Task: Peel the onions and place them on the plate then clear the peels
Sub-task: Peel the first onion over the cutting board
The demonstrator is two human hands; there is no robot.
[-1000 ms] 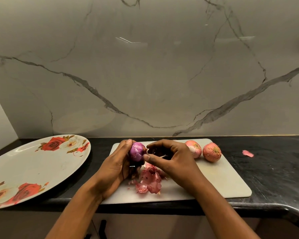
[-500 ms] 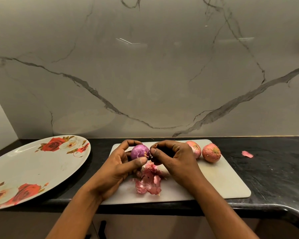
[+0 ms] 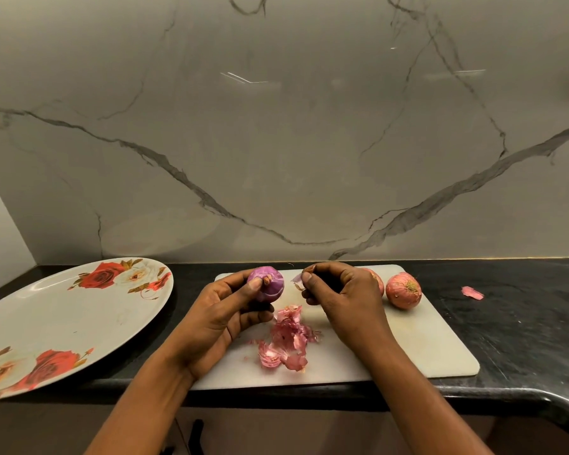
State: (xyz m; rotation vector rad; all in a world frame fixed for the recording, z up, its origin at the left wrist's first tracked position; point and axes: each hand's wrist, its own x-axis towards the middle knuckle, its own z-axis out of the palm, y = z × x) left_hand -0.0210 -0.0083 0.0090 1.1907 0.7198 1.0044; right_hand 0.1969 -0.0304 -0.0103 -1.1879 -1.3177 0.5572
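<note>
L hand [image 3: 217, 320] grips peeled purple onion [image 3: 270, 284]; R hand [image 3: 342, 293] pinches peel scrap [image 3: 297, 279]. White rectangular board [image 3: 424, 349] holds pink peel pile [image 3: 286, 343], 2 unpeeled onions [image 3: 403, 290]. Oval floral plate [image 3: 63, 323] at left.

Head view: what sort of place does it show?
Most likely a home kitchen. A black countertop runs below a veined marble-look wall. On the countertop lie a white cutting board with onions and loose peels, and a floral plate beside it.
</note>
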